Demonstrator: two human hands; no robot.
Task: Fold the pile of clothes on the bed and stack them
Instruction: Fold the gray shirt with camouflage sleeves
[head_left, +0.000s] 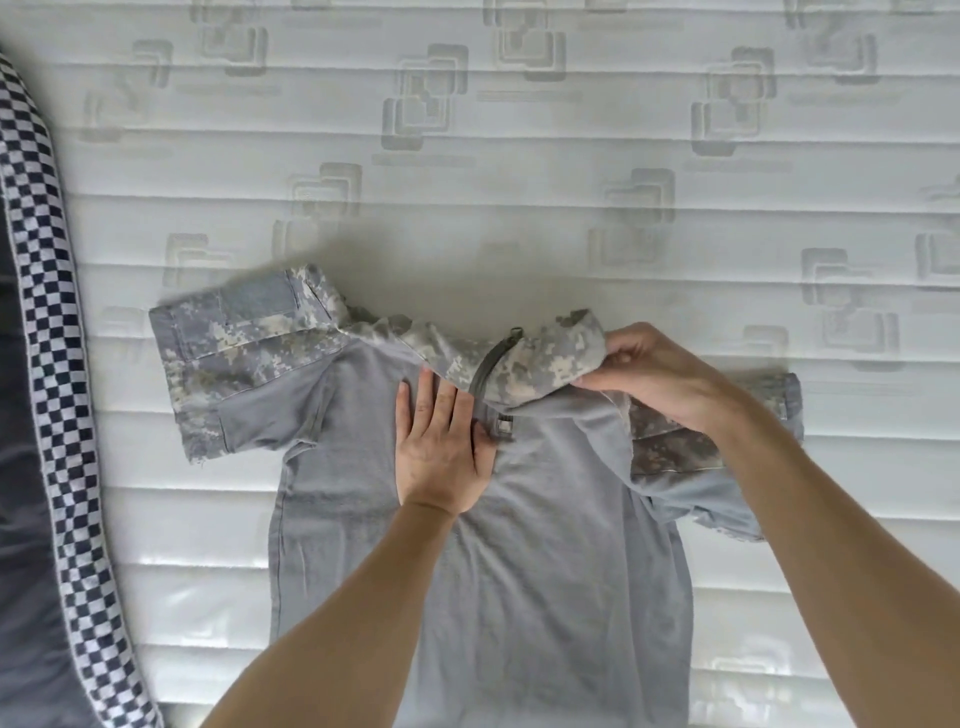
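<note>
A grey shirt (519, 571) with camouflage sleeves and collar lies spread on the white quilted mattress (467, 156), collar away from me. Its left sleeve (234, 358) is stretched out flat. My left hand (441, 447) presses flat on the chest, fingers straight, just left of the zipper. My right hand (654, 374) pinches the right end of the camouflage collar (524, 358) and holds it bunched up over the shoulder. The right sleeve (675, 441) is partly folded under my right wrist. No other clothes or stack are in view.
A black-and-white checkered fabric edge (57, 415) with dark grey cloth beside it runs down the left side of the bed. Bare mattress surrounds the shirt on the far side and to the right.
</note>
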